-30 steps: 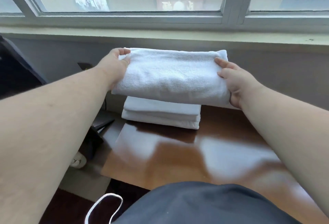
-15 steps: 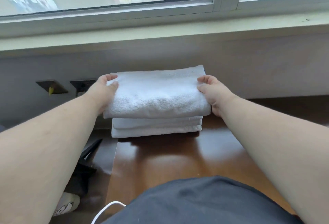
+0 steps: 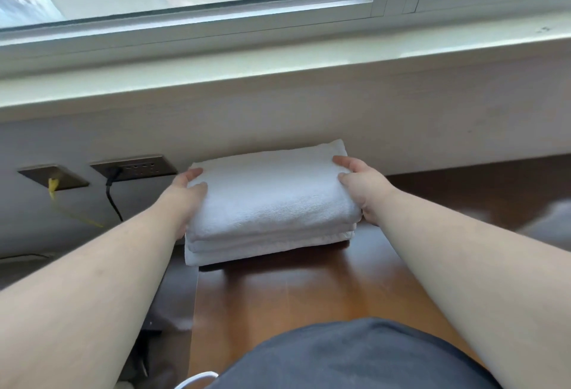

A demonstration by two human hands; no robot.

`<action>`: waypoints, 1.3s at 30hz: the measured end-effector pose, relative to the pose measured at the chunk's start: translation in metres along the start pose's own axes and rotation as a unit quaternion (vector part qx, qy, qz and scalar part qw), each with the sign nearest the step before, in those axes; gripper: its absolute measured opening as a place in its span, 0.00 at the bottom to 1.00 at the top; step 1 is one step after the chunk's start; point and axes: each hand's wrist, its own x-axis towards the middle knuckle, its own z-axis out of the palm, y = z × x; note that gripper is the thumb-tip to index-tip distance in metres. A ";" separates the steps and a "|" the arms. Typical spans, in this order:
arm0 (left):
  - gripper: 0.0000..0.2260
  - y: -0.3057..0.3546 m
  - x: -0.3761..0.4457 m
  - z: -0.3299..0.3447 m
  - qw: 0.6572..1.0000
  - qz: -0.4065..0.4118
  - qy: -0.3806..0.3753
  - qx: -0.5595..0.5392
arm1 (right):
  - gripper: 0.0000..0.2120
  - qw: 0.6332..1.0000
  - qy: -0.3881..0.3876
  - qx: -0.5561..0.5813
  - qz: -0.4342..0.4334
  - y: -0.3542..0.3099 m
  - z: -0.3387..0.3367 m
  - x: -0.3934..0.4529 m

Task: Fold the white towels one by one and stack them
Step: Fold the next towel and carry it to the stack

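Note:
A folded white towel [image 3: 268, 193] lies on top of a stack of folded white towels [image 3: 265, 249] at the far edge of the brown wooden table [image 3: 309, 292], against the wall. My left hand [image 3: 185, 190] grips the top towel's left end, thumb on top and fingers underneath. My right hand [image 3: 361, 187] grips its right end the same way. The top towel touches the stack below along its front edge.
A wall with two socket plates [image 3: 136, 167] stands behind the table's left side, with a black cable [image 3: 112, 200] and a yellow cable [image 3: 54, 186] plugged in. A window sill [image 3: 278, 67] runs above. The table's left edge drops off near the stack.
Both hands have lowered the folded towel from above the stack down onto it. The view has tilted down and moved closer to the wall.

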 end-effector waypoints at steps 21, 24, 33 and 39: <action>0.28 0.029 -0.034 0.074 0.805 0.281 -0.049 0.520 | 0.34 0.781 -0.025 -0.576 -0.241 -0.009 0.055 -0.001; 0.33 0.017 -0.016 0.053 0.821 0.205 -0.032 0.532 | 0.43 0.787 -0.006 -0.590 -0.180 -0.006 0.038 0.009; 0.30 0.028 -0.022 0.043 0.814 0.156 -0.012 0.560 | 0.42 0.814 0.018 -0.565 -0.135 -0.013 0.012 0.004; 0.24 0.094 -0.064 0.064 0.786 0.351 -0.015 0.509 | 0.39 0.811 0.110 -0.552 -0.159 -0.035 -0.062 -0.029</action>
